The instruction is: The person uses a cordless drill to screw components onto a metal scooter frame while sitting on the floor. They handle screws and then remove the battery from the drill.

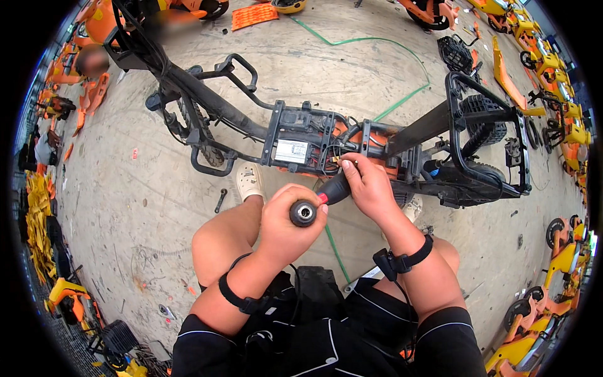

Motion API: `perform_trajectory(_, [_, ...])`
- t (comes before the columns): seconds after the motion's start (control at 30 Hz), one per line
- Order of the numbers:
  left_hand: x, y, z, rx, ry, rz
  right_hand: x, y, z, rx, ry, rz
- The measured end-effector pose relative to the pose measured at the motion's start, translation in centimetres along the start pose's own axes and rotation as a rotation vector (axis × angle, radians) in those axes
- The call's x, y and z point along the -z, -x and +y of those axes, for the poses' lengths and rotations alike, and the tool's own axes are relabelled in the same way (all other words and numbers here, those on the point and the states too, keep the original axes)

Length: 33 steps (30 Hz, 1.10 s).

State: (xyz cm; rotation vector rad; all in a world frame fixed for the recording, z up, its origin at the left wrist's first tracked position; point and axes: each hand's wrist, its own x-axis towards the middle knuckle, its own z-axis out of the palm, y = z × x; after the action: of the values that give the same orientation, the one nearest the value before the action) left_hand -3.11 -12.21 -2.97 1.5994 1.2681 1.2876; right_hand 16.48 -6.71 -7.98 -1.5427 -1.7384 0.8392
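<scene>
My left hand (286,220) is wrapped round the head of a black cordless drill (335,189) with a red accent. Its round chuck (303,213) faces up toward me, and no bit shows in its opening. The drill's dark grip slants up to the right, close beside my right hand (372,187). The right thumb and forefinger are pinched together around something small and dark that I cannot make out. Just beyond my hands lies a stripped black scooter frame (213,103), its open middle showing wires, a white-labelled box (291,151) and orange panels.
A wrench-like tool (220,200) lies on the concrete floor left of my left leg. A green hose (402,100) runs beneath the frame. Orange and yellow scooters (553,129) line the right side, with loose parts on the left. Another person is at far left.
</scene>
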Motion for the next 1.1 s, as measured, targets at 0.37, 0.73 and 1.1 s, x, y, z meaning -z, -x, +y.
perform_trajectory(0.37, [-0.6, 0.5, -0.7, 0.100, -0.061, -0.123, 0.1, 0.3, -1.3, 0.048, -0.182, 0.122])
perform_trajectory(0.73, [-0.8, 0.7, -0.6, 0.135, -0.024, -0.122, 0.9, -0.1, -0.9, -0.474, -1.173, -0.131])
perform_trajectory(1.1, [-1.0, 0.8, -0.7, 0.184, -0.015, -0.111, 1.4, 0.7, -1.6, -0.359, -1.047, -0.422])
